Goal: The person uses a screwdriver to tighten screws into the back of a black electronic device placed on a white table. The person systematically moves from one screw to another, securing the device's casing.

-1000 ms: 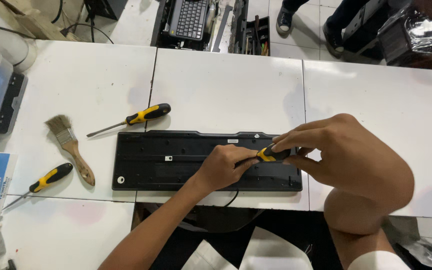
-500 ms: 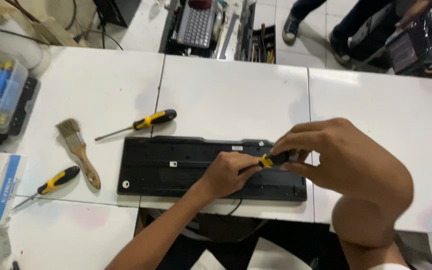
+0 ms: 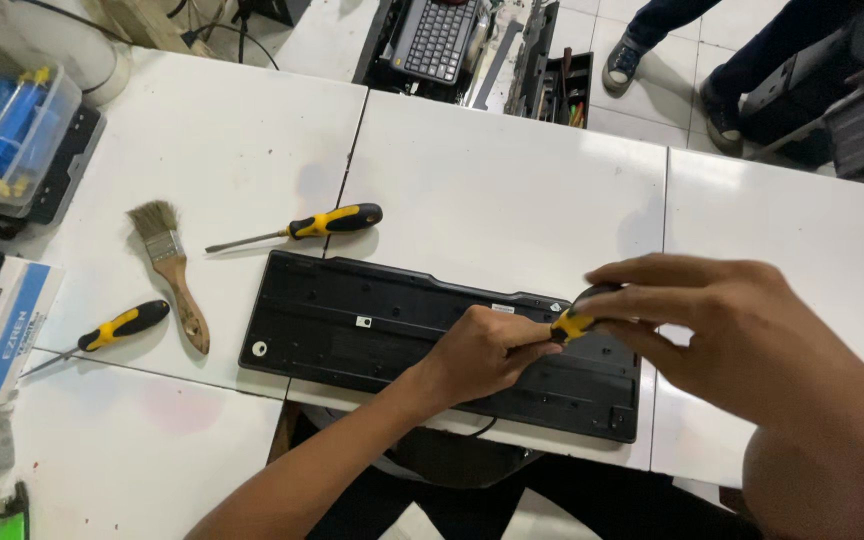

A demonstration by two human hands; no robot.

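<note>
A black keyboard [image 3: 372, 325] lies face down on the white table [image 3: 512, 190], its underside up. My right hand [image 3: 742, 340] grips the yellow-and-black handle of a screwdriver [image 3: 574, 318] held over the keyboard's right part. My left hand [image 3: 477, 355] pinches the screwdriver's lower end against the keyboard back; the tip is hidden under its fingers.
Two more yellow-and-black screwdrivers lie on the table, one [image 3: 297, 228] just behind the keyboard, one [image 3: 102, 332] at the left. A wooden paintbrush [image 3: 174, 272] lies between them. A clear box [image 3: 2, 140] with blue parts stands far left. Another person's feet [image 3: 652, 60] are beyond the table.
The view has shifted a little. Both hands stay on the screwdriver at the same spot on the keyboard's back.
</note>
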